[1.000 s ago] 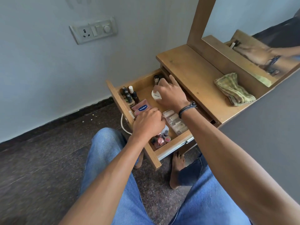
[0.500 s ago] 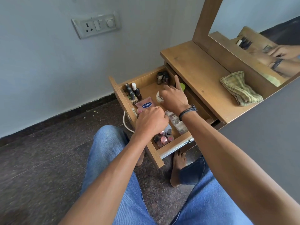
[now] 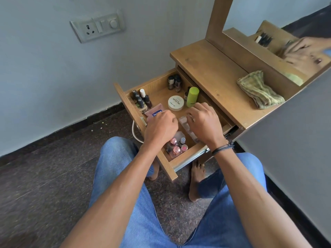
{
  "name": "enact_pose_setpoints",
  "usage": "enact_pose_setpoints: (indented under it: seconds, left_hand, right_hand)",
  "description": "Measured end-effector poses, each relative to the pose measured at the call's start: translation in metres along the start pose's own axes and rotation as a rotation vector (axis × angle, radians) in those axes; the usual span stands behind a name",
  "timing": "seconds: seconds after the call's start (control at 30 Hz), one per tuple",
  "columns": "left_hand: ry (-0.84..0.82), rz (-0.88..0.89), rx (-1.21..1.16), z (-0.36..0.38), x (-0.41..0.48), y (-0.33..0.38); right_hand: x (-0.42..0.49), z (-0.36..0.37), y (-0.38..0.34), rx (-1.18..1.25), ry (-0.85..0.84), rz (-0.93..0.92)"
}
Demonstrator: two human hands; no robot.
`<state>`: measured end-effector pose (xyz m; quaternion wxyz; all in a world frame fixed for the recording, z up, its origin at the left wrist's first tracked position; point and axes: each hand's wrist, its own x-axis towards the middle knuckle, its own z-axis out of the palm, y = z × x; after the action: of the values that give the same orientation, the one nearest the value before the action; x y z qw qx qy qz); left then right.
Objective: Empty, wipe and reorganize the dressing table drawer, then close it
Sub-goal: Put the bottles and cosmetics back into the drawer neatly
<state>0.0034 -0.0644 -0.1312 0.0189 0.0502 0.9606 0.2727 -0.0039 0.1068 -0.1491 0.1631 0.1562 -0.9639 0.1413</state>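
The wooden drawer stands pulled out from the dressing table. Inside are dark nail polish bottles at the front left, two dark bottles at the back, a green bottle, a white round tin, a pink Vaseline pack, a clear strip of small containers and pink nail polish bottles. My left hand is curled over the pink pack's near edge; what it holds is hidden. My right hand rests with bent, spread fingers on the clear strip.
A folded green checked cloth lies on the tabletop by the mirror. A wall socket is up left. A white cable hangs under the drawer. My knees in jeans and bare feet are below it.
My right hand has drawn back from the white tin to the clear strip, uncovering the tin and the green bottle. My left hand has stayed over the pink pack.
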Motion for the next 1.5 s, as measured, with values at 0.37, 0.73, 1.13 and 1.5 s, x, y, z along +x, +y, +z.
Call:
enact_pose_setpoints:
  seconds: [0.37, 0.73, 1.13, 1.5]
  left_hand:
    - [0.540, -0.139, -0.650, -0.018, -0.007, -0.001]
    - [0.662, -0.344, -0.873, -0.027, -0.010, 0.005]
    - [0.435, -0.398, -0.467, -0.010, -0.037, -0.007]
    - [0.558, -0.383, -0.774, 0.003, -0.050, -0.005]
  right_hand:
    - [-0.019, -0.006, 0.012, 0.265, 0.073, 0.436]
    - [-0.021, -0.015, 0.008, 0.269, -0.011, 0.479]
    - [-0.023, -0.013, 0.009, 0.263, -0.004, 0.508]
    - [-0.022, -0.005, 0.014, 0.294, 0.048, 0.556]
